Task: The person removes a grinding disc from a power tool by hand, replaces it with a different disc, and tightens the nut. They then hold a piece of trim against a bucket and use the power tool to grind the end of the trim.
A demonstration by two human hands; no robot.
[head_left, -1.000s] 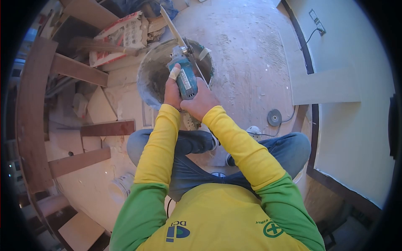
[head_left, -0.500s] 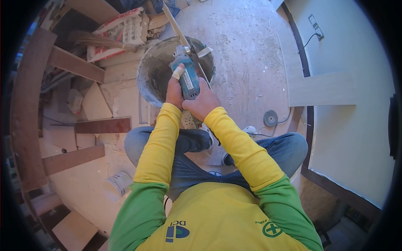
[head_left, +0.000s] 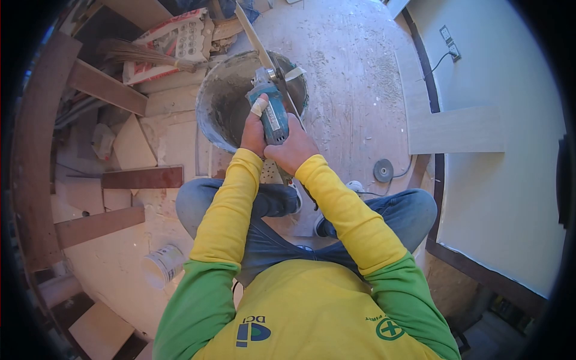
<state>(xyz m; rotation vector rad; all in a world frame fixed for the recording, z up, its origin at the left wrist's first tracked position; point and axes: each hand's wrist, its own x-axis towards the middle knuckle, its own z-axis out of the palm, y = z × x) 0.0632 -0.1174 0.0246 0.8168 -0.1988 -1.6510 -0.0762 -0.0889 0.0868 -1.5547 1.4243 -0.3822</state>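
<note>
A blue-green angle grinder (head_left: 274,119) is held out over a large dirty bucket (head_left: 209,117). My left hand (head_left: 254,133) is wrapped round its body, with pale tape on the thumb. My right hand (head_left: 294,147) closes on the rear of the grinder from the other side; some of its fingers are hidden beneath. A long thin pale strip (head_left: 253,37) crosses the bucket's rim just past the grinder's head, and its near end runs down beside my right hand. A small white piece (head_left: 294,74) sticks out by the disc side.
A loose grinding disc (head_left: 383,170) lies on the floor to the right, near a cable. Wooden boards (head_left: 143,177), a small white tub (head_left: 163,266), a straw broom (head_left: 144,54) and a torn bag (head_left: 186,41) are on the left. An outlet (head_left: 454,51) with a plug is on the right wall.
The view has shifted slightly, so the surroundings sit a little further left. Both hands keep the same hold on the angle grinder.
</note>
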